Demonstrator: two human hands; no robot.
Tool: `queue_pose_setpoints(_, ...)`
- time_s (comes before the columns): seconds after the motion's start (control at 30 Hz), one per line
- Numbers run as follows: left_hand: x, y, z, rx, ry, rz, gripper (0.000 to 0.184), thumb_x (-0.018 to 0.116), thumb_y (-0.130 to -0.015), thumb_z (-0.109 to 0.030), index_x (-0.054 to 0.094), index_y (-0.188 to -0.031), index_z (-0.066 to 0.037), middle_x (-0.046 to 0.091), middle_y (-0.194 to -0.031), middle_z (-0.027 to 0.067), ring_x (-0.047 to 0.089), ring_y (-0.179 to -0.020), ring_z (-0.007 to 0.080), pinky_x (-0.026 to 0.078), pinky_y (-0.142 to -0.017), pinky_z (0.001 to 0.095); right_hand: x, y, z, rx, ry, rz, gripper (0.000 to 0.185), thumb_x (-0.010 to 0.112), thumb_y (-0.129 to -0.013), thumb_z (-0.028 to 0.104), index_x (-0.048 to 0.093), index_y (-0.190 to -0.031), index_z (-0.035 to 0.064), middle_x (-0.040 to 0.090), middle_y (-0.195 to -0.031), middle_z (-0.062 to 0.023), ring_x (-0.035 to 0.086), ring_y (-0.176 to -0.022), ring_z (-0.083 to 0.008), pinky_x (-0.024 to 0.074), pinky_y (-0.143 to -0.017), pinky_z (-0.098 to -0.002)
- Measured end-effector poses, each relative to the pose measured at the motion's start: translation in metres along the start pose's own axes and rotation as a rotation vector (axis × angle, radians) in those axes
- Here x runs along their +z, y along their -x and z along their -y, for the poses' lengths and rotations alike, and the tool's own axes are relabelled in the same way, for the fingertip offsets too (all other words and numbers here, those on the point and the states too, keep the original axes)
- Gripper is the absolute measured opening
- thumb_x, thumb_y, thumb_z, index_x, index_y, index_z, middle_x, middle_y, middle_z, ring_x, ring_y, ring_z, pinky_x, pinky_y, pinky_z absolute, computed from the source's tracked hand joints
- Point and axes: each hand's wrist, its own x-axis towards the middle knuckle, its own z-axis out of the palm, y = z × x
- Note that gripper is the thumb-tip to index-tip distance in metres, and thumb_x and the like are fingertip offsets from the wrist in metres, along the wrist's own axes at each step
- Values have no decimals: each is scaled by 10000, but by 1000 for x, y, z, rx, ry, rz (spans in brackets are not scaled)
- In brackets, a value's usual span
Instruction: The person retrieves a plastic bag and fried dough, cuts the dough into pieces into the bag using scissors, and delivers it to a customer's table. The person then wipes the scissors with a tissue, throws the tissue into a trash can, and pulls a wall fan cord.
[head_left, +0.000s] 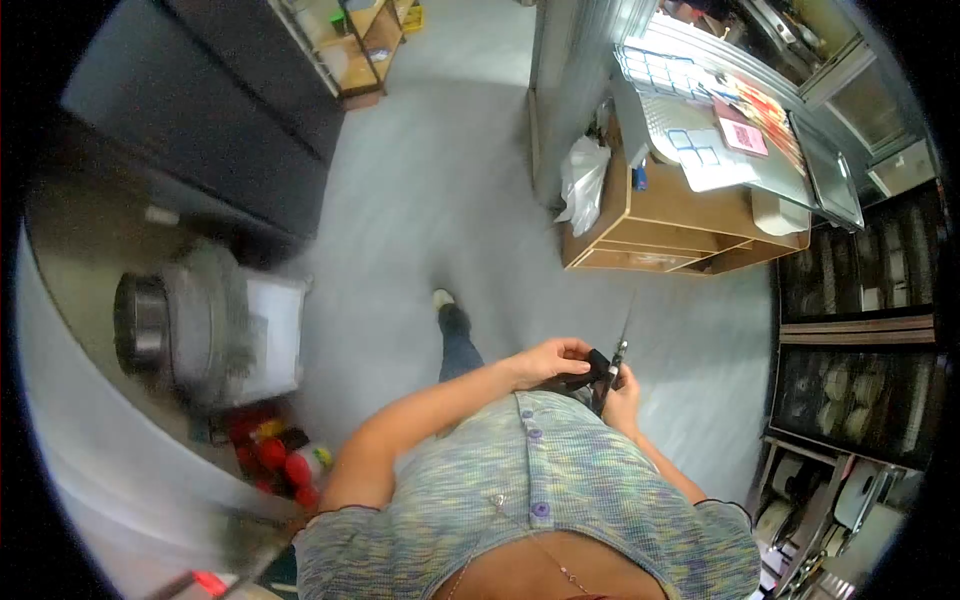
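In front of my waist, my left hand [553, 362] pinches a small black object [598, 363], which looks soft. Just to its right, my right hand [623, 392] has its fingers wrapped round a thin dark tool [616, 366] with a long narrow metal tip pointing away from me. The black object and the tool touch or nearly touch. What the black object is, I cannot make out.
A wooden shelf unit [680, 225] with papers on its top stands at the right front, a plastic bag [585, 180] beside it. Dark cabinets [230, 110] line the left. Dark racks [860, 390] stand at the right. Grey floor [430, 170] runs ahead, one foot stepping on it.
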Motion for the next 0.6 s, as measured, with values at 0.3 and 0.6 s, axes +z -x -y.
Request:
queue_pose_setpoints(0.3, -128, 5, -136, -240, -254, 204, 296, 612, -809, -74, 496, -1078, -32, 604, -921, 85, 553, -880, 127, 432, -780, 262, 138, -62, 87, 260, -7, 5, 207, 659, -723, 2, 570, -910, 16, 556, -766, 3, 513, -675, -69, 420, -585, -209)
queue_pose_setpoints(0.6, -137, -35, -210, -377, -955, 624, 233, 717, -683, -203, 638, -819, -31, 634, -735, 68, 594, -683, 171, 465, -624, 293, 159, -73, 62, 387, -146, -15, 327, 653, -718, 21, 518, -1016, 30, 546, -816, 0, 512, -746, -76, 427, -673, -219)
